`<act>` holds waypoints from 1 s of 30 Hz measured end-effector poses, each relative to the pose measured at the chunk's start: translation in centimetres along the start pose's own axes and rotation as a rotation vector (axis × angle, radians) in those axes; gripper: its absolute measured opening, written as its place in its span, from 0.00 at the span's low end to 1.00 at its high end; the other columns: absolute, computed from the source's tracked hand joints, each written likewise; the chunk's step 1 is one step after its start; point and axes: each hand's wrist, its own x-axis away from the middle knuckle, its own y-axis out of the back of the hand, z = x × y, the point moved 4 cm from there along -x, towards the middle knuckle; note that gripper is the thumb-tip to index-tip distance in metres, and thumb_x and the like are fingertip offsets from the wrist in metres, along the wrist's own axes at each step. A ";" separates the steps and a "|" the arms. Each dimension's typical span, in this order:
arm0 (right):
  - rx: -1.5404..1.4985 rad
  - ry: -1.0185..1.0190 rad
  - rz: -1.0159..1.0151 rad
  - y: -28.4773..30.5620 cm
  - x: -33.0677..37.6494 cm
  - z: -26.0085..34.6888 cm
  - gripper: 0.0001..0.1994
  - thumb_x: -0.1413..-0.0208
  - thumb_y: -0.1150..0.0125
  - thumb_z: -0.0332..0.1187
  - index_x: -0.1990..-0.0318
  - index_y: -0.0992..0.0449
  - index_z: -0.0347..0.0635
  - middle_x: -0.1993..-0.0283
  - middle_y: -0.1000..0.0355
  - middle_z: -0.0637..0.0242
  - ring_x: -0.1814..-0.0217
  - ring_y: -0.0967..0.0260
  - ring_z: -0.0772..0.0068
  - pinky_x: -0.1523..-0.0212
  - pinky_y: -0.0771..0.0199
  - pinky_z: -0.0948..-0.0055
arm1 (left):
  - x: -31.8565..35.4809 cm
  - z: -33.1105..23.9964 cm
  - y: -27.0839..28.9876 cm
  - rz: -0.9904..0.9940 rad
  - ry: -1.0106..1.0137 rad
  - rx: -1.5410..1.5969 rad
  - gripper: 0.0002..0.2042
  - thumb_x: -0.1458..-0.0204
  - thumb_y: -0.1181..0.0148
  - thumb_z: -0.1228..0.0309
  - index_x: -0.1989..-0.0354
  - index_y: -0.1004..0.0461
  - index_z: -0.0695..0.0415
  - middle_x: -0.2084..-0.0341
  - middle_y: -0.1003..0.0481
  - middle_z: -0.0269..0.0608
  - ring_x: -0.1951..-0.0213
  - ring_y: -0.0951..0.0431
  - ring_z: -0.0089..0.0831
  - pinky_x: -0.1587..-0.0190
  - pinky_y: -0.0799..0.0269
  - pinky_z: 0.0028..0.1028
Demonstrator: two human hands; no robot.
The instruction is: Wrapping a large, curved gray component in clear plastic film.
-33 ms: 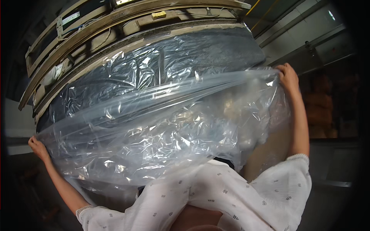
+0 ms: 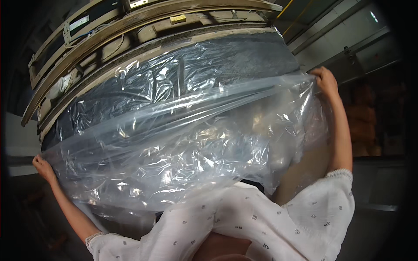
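Observation:
A wide, clear plastic sheet (image 2: 209, 139) is stretched between my two hands, crinkled and shiny, its lower part hanging close to my body. My left hand (image 2: 42, 166) is closed on its edge at the far left. At the upper right, my right hand (image 2: 325, 82) pinches the opposite corner. Taut folds run from hand to hand. Beyond it lies a dark table surface (image 2: 257, 54), with glossy film covering much of its left and middle part. The sheet overlaps the near side of this surface and hides its front edge.
Behind the dark surface runs a long wooden-framed bar (image 2: 143, 21) with cables along it. A small yellow block (image 2: 177, 19) sits on that frame. Stacked orange-brown bundles (image 2: 362, 115) stand in shadow at the right. A pale wall (image 2: 335, 26) rises at the upper right.
My right hand has shifted slightly up and outward, the sheet's corner still in its grip. The folds near it have changed a little. My left hand stays almost in place.

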 end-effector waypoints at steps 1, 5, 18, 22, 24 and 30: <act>-0.089 0.053 0.040 -0.8 -2.9 -2.5 0.09 0.56 0.52 0.26 0.69 0.23 0.43 0.67 0.31 0.58 0.62 0.32 0.55 0.61 0.32 0.64 | -0.1 -0.4 -0.5 -0.005 -0.002 0.010 0.15 0.43 0.55 0.62 0.60 0.33 0.64 0.62 0.29 0.54 0.59 0.29 0.47 0.57 0.35 0.34; 0.264 -0.014 -0.707 2.9 -10.8 1.2 0.10 0.50 0.50 0.33 0.60 0.27 0.52 0.64 0.32 0.61 0.61 0.34 0.55 0.60 0.34 0.61 | 0.3 1.0 -1.5 0.068 0.026 -0.063 0.15 0.43 0.55 0.63 0.58 0.33 0.65 0.62 0.29 0.55 0.59 0.29 0.48 0.55 0.36 0.33; -0.744 0.531 0.124 -6.8 -3.3 15.3 0.14 0.57 0.35 0.37 0.65 0.30 0.41 0.67 0.37 0.68 0.63 0.38 0.72 0.61 0.37 0.75 | 0.7 10.2 7.6 0.177 0.267 -0.101 0.18 0.46 0.56 0.63 0.60 0.29 0.67 0.65 0.26 0.53 0.63 0.27 0.42 0.58 0.34 0.33; -1.156 0.328 0.400 -6.8 -3.1 15.3 0.09 0.53 0.39 0.33 0.66 0.30 0.41 0.71 0.39 0.76 0.66 0.40 0.82 0.62 0.39 0.83 | 0.3 10.8 6.3 0.261 0.277 0.039 0.17 0.47 0.56 0.65 0.63 0.27 0.67 0.69 0.24 0.49 0.67 0.26 0.39 0.60 0.33 0.32; -1.342 0.196 0.537 -5.7 -3.3 15.3 0.11 0.52 0.40 0.35 0.63 0.30 0.41 0.73 0.40 0.78 0.70 0.43 0.86 0.65 0.41 0.85 | 0.4 11.2 6.0 0.216 0.322 0.059 0.16 0.48 0.57 0.66 0.63 0.27 0.68 0.69 0.24 0.48 0.67 0.26 0.37 0.60 0.33 0.31; -1.311 0.192 1.039 -3.6 -4.0 16.2 0.17 0.56 0.37 0.45 0.66 0.31 0.43 0.76 0.41 0.81 0.76 0.47 0.87 0.75 0.46 0.85 | 0.9 12.6 6.8 0.241 0.511 0.340 0.16 0.47 0.57 0.67 0.62 0.27 0.69 0.67 0.24 0.46 0.66 0.26 0.34 0.59 0.32 0.28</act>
